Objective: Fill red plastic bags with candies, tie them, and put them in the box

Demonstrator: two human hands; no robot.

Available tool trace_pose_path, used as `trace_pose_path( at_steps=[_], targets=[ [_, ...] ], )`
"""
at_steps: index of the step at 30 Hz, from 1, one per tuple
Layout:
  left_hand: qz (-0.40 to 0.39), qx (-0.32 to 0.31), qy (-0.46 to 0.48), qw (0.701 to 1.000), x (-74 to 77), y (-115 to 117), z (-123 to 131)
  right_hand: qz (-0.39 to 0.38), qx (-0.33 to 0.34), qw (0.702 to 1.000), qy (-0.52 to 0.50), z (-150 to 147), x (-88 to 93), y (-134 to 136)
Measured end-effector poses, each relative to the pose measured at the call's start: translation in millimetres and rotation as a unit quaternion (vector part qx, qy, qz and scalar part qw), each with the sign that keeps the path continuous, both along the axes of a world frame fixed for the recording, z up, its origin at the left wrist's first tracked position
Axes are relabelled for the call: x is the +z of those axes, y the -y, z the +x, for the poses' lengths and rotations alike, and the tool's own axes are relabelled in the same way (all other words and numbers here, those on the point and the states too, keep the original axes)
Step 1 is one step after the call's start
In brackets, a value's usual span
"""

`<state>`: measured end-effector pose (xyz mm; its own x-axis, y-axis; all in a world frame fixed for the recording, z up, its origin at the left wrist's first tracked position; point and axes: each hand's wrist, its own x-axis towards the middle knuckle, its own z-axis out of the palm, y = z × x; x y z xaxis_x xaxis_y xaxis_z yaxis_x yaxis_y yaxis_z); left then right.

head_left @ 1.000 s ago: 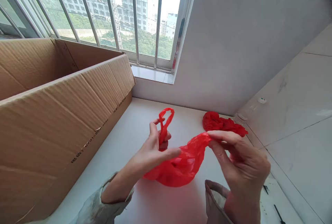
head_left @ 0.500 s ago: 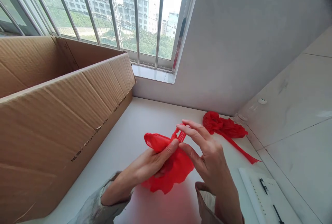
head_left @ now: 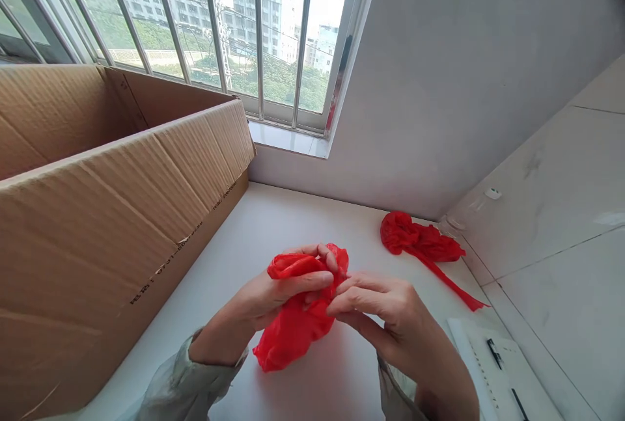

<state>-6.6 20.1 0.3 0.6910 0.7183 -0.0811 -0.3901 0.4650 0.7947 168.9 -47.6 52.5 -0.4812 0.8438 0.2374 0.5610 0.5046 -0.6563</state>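
A thin red plastic bag (head_left: 293, 326) is bunched up between both of my hands, just above the white countertop (head_left: 273, 226). My left hand (head_left: 278, 291) wraps its fingers around the top of the bunch. My right hand (head_left: 385, 317) pinches the bag's right side with thumb and fingertips. The bag's lower part hangs down below my left hand. A second crumpled red bag (head_left: 420, 242) lies on the counter at the back right, one strip trailing toward the right.
A large open cardboard box (head_left: 107, 193) fills the left side. A barred window (head_left: 234, 37) is behind it. A tiled wall (head_left: 551, 200) rises on the right. A white pad with a black pen (head_left: 493, 356) lies at the lower right.
The bag was stretched between my two hands with a handle loop up; my hands have come together and gathered it into a tight bunch.
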Motion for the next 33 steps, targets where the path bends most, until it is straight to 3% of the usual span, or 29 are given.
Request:
trace_pose_path(
  at_steps=[2,6,8,10,12,14,17,20,22,25,27,31,33],
  targets=[
    [0.058,-0.02,0.015,0.998,-0.5,0,-1,-0.001,0.004,1.0,-0.01,8,0.9,0],
    [0.171,-0.064,0.014,0.983,-5.4,2,-2,0.045,-0.103,0.988,-0.108,17,-3.5,-9],
    [0.237,-0.082,-0.008,0.968,-7.4,6,-3,-0.012,-0.099,0.987,-0.124,17,-10.3,-18],
    [0.327,-0.057,-0.06,0.941,-7.7,8,-4,-0.102,-0.05,0.985,-0.128,14,-18.7,-28],
    [0.434,0.005,-0.147,0.889,-7.1,8,-5,-0.158,-0.031,0.977,-0.14,10,-26.1,-33],
    [0.523,0.106,-0.245,0.81,-7.5,6,-7,-0.173,-0.062,0.971,-0.152,6,-30.4,-35],
    [0.58,0.258,-0.323,0.702,-12.0,1,-7,-0.192,-0.098,0.964,-0.154,3,-31.2,-31],
    [0.596,0.357,-0.303,0.652,-18.1,0,-3,-0.246,-0.044,0.956,-0.156,5,-30.1,-29],
    [0.603,0.395,-0.279,0.635,-21.1,2,1,-0.262,-0.018,0.948,-0.18,7,-31.6,-32],
    [0.623,0.397,-0.251,0.626,-23.9,5,8,-0.199,-0.11,0.944,-0.241,7,-37.0,-39],
    [0.642,0.369,-0.241,0.627,-25.1,6,11,-0.177,-0.154,0.941,-0.245,6,-40.3,-43],
    [0.66,0.3,-0.229,0.65,-22.1,4,9,-0.196,-0.11,0.953,-0.204,3,-42.4,-45],
    [0.655,0.233,-0.231,0.681,-16.6,3,4,-0.183,-0.118,0.956,-0.198,5,-42.3,-44]
  ],
)
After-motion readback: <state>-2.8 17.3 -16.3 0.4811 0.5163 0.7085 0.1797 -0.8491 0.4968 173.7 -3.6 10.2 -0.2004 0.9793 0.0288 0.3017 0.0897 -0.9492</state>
